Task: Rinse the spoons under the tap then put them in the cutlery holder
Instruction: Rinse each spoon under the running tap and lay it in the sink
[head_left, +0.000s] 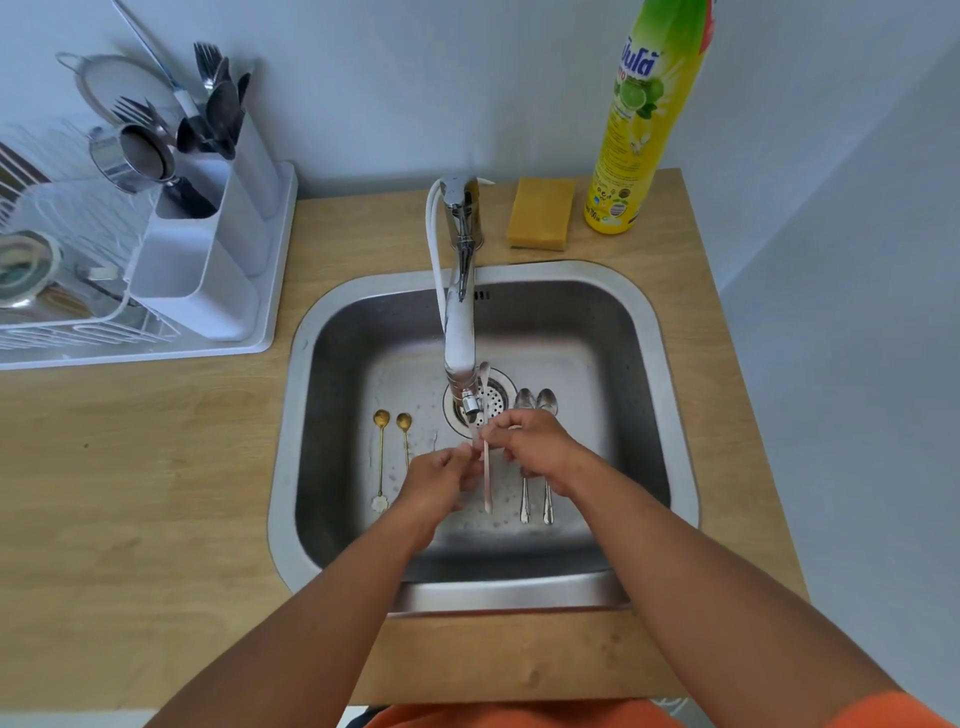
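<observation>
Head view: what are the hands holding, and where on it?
A long pale spoon, under the tap. The right hand pinches its handle near the middle; the left hand touches it there too, grip unclear.

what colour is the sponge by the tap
Yellow-orange sponge, clearest in the head view.

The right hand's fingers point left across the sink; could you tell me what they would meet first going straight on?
Probably the pale spoon that the right hand already pinches, then the left hand just beyond; depth is hard to judge.
</observation>
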